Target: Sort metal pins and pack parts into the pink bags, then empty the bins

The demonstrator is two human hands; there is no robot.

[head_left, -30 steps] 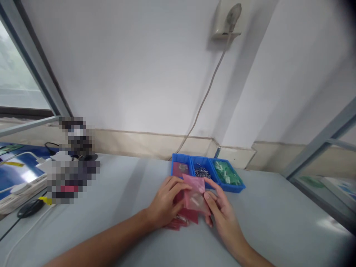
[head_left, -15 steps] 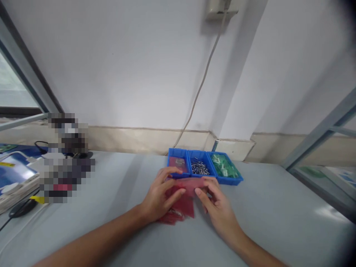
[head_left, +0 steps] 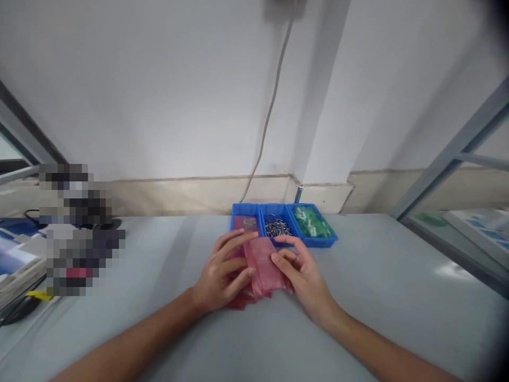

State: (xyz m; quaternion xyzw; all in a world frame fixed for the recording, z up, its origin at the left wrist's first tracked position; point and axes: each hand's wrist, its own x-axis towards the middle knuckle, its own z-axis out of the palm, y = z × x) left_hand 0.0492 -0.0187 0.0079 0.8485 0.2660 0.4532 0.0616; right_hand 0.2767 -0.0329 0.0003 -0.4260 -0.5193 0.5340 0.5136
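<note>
Where hands (head_left: 218,276) and pink bag (head_left: 264,263) intervene, lower bags (head_left: 237,304) hidden | count unclear

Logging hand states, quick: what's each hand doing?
Left hand: part-open against the pink bag; grip can't be told.
Right hand: closed on the bag's right side.

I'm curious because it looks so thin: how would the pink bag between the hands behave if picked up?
The pink bag would probably bend and flop, since it looks like thin, creased film. It is likely light, being so flat, though any contents can't be made out. Its faint sheen suggests it may feel slippery.
</note>
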